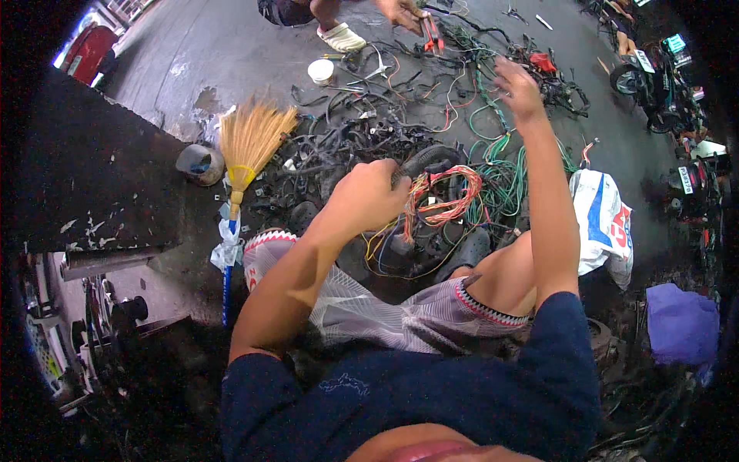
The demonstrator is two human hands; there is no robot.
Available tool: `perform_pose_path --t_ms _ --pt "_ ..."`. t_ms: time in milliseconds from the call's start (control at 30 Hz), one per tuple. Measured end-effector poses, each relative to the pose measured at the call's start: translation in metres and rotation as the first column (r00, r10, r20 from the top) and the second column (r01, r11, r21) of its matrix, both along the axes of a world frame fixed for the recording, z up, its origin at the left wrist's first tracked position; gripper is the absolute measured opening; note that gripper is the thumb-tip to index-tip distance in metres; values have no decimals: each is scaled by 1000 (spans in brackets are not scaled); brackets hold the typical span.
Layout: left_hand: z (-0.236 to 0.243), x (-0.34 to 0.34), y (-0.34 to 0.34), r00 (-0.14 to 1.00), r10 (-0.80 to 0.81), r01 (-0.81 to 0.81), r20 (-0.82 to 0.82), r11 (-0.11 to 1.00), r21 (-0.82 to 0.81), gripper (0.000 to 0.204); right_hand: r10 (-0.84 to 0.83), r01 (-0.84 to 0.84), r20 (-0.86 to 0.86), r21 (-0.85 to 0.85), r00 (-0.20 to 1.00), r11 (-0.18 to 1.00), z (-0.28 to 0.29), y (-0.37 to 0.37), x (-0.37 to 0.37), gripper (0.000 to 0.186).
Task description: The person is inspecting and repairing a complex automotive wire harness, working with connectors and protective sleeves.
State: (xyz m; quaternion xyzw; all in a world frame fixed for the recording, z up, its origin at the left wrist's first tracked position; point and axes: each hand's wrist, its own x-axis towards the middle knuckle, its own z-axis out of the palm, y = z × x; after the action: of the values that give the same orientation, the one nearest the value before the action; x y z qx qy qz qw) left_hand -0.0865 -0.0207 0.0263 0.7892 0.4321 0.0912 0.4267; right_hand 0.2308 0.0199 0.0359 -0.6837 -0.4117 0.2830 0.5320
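Note:
My left hand (369,196) is closed at the edge of a looped bundle of orange and pink wires (469,185), gripping it as far as I can see; its fingertips are partly hidden. My right hand (519,88) is raised farther out, over a strand of green wires (499,115). Its fingers are stretched out, slightly blurred, and nothing shows in them. Green wires (504,181) lie in loose coils between my arms. Below the orange bundle, a thin yellow wire (400,276) curves in front of my legs.
Black cable scraps (354,127) cover the floor. To the left are a straw broom (254,142), a cut container (200,165) and a dark bench (100,169). A white plastic bag (600,215) stands right. Opposite, another person's hand (402,11) is by red-handled pliers (433,37), near a white tub (320,72).

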Motion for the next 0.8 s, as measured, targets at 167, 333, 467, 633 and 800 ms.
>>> perform_pose_path --t_ms 167,333,467,633,800 --pt "-10 10 2 1000 10 -9 -25 999 50 38 24 -43 -88 -222 996 974 -33 75 -24 55" --pt "-8 14 3 999 12 -11 -32 1000 23 37 -16 -90 -330 -305 944 948 -52 120 -32 53" --pt "-7 16 3 1000 22 -22 -15 999 24 37 135 -241 -489 -162 862 957 -59 142 -28 29" --pt "-10 18 11 1000 -3 4 -23 999 48 37 246 -381 -611 -100 753 919 -56 131 -22 22" --pt "-3 7 16 999 7 -7 -37 1000 4 40 247 -343 -757 32 605 939 -40 49 -48 24"
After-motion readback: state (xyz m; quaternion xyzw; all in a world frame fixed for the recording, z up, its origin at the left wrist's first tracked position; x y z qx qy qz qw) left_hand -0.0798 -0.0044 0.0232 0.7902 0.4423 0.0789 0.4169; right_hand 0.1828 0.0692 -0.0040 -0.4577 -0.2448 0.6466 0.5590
